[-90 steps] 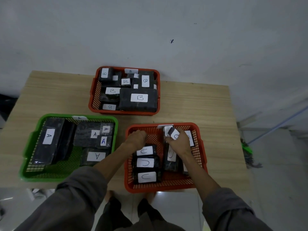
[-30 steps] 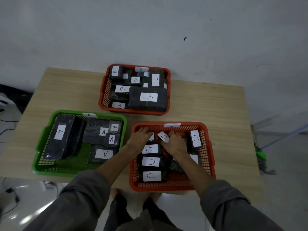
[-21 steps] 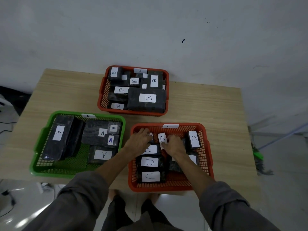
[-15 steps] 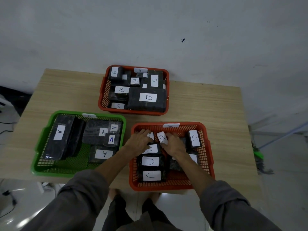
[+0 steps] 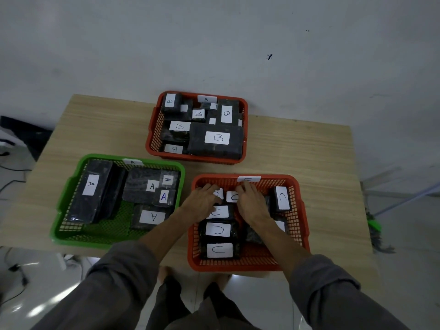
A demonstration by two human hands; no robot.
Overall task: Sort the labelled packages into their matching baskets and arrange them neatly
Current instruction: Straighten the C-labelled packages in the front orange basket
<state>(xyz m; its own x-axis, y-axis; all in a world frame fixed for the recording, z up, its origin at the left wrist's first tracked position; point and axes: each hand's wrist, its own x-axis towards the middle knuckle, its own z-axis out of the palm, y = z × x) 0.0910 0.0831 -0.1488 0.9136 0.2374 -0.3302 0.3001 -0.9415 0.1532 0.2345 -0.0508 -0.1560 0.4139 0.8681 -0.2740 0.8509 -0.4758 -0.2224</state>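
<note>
The near orange basket (image 5: pixel 298 210), tagged C on its far rim, holds several black wrapped packages with white C labels. Both my hands are inside its far half. My left hand (image 5: pixel 203 202) lies with fingers spread over a small C package (image 5: pixel 218 193) by the far left corner. My right hand (image 5: pixel 252 203) pinches another small C package (image 5: pixel 232 196), which lies flat between the two hands. A column of C packages (image 5: pixel 217 229) runs along the basket's left side, and one more C package (image 5: pixel 282 197) stands at the right wall.
The green basket (image 5: pixel 69 186) at the left holds A packages. A far orange basket (image 5: pixel 152 136) is full of B packages. All three sit on a wooden table (image 5: pixel 309 153) against a white wall. A broom lies on the floor at the right.
My right hand brought the small C package from the basket's right side to its far middle and laid it flat. My left hand slid slightly to the far left corner.
</note>
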